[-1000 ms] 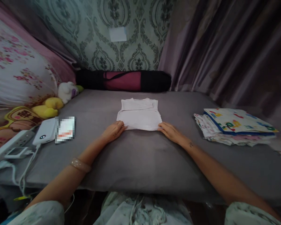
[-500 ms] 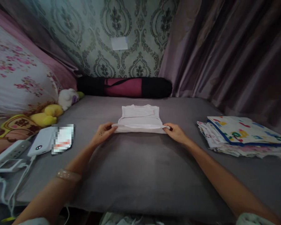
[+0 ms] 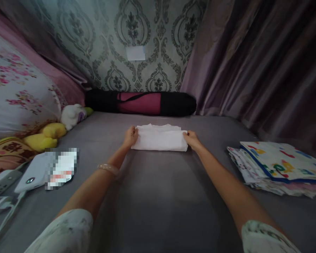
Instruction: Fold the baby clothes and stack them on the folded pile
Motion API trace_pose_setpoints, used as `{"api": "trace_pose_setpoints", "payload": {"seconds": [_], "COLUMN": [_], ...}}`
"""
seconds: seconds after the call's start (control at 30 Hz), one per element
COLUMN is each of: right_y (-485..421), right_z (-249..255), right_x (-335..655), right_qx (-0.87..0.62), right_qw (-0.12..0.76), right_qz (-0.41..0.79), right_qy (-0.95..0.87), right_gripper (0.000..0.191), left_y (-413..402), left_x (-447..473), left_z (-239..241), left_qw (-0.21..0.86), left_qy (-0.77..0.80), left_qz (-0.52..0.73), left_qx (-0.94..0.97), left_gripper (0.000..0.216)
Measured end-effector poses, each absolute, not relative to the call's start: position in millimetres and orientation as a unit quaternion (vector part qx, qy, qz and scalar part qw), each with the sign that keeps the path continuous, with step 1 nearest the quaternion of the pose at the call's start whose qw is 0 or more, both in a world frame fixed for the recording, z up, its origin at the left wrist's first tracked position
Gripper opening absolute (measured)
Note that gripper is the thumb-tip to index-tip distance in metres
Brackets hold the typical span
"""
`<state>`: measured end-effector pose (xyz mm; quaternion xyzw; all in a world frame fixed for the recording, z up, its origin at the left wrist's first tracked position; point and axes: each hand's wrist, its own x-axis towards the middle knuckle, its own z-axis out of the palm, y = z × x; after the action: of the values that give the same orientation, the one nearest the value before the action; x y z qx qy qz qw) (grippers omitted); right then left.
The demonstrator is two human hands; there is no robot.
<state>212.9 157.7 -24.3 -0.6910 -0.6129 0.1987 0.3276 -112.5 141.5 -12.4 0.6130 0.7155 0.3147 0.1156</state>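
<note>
A white garment (image 3: 160, 140), folded into a wide flat strip, lies on the grey bed surface (image 3: 158, 189) straight ahead of me. My left hand (image 3: 131, 136) pinches the upper left corner of its folded-over flap. At the upper right corner, my right hand (image 3: 192, 140) grips the same flap between thumb and fingers. A strip of the garment's neckline end still shows behind the flap's edge. The fingertips of both hands are partly hidden by the cloth.
Several folded clothes (image 3: 292, 161) are stacked on the right. A power bank (image 3: 35, 174), a blurred-out item (image 3: 63, 168) and a power strip (image 3: 5, 181) lie on the left. Behind them are plush toys (image 3: 46, 135). A black and red rolled bag (image 3: 139, 103) rests along the wall.
Both hands have carried the garment's near edge up and away from me, folding it over the far part. The view has tilted slightly.
</note>
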Motion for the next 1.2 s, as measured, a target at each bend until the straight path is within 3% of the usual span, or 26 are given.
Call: {"api": "trace_pose_setpoints", "payload": {"seconds": [0.23,0.63,1.2], "right_y": [185,186,206], "right_z": [-21,-19,-30], "right_x": [193,178,178], "right_qx": [-0.738,-0.746,-0.803], "right_qw": [0.267,0.192,0.148], "right_qz": [0.098,0.033,0.070], "right_qy": [-0.611,-0.636,-0.574], "right_gripper": [0.039,0.044,0.039], "left_y": [164,185,199], "left_x": [-104,-99,-98], "left_z": [-25,-28,-35], "left_qw": [0.073,0.042,0.021], "left_qy": [0.734,0.740,0.788], "left_qz": [0.287,0.236,0.155], "left_qx": [0.611,0.629,0.596], "left_gripper": [0.031,0.041,0.036]}}
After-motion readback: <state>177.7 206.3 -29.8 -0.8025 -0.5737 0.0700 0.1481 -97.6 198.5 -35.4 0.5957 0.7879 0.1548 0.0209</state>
